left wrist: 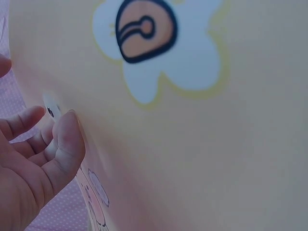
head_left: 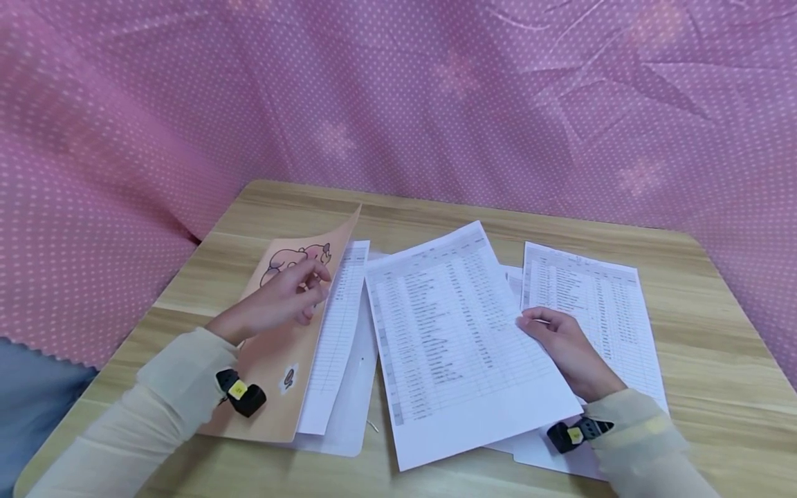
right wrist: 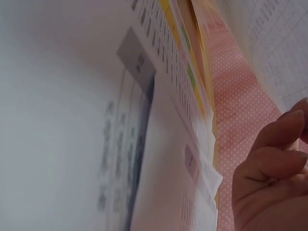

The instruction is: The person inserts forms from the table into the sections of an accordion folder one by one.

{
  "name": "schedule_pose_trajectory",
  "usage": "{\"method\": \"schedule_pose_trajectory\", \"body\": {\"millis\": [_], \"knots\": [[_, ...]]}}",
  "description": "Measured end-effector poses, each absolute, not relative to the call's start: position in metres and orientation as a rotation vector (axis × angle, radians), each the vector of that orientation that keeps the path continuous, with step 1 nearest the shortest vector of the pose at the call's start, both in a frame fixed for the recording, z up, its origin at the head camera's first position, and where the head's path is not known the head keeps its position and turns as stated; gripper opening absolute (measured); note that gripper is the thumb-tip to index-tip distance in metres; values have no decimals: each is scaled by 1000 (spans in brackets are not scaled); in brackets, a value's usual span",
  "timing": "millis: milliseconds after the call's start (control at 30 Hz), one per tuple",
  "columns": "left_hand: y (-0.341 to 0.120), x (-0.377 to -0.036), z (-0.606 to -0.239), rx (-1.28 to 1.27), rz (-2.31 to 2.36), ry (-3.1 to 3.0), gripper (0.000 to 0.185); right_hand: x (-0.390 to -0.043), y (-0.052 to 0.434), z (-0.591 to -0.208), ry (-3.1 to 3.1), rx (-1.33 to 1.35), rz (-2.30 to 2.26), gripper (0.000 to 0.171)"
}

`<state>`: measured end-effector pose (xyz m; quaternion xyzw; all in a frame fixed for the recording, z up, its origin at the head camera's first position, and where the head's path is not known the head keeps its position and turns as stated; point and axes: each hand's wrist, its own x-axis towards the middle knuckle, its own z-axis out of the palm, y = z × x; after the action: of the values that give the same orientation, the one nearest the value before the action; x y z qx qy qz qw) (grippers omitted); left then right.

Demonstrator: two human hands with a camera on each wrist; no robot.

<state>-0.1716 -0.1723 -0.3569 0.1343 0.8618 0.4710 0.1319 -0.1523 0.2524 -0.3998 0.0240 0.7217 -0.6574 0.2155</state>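
A tan folder or booklet cover (head_left: 268, 418) with cartoon drawings stands partly raised on the left, its far right corner bent up. My left hand (head_left: 288, 294) is at the cover's outer face with loosely bent fingers, and nothing shows between them; whether they touch the cover I cannot tell. In the left wrist view the cover's white patch (left wrist: 187, 62) fills the upper part. My right hand (head_left: 573, 353) pinches the right edge of a printed table sheet (head_left: 448, 332), which is tilted above the table. The right wrist view shows the bent fingers (right wrist: 279, 163) near paper.
Printed sheets (head_left: 339, 332) lie beneath the raised cover, on a pale backing (head_left: 342, 443). Another printed sheet (head_left: 579, 290) lies at the right, partly behind my right hand. A small thin white piece (head_left: 373, 426) rests on the wooden table (head_left: 703, 332). Pink dotted cloth (head_left: 398, 104) hangs behind.
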Motion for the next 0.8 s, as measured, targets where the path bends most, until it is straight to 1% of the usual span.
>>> {"method": "schedule_pose_trajectory", "body": {"millis": [400, 800], "knots": [[-172, -172, -358, 389, 1368, 2500, 30, -157, 238, -403, 1980, 54, -1841, 45], [-172, -172, -358, 402, 1376, 2489, 30, -164, 218, -410, 1958, 89, -1873, 38]]}}
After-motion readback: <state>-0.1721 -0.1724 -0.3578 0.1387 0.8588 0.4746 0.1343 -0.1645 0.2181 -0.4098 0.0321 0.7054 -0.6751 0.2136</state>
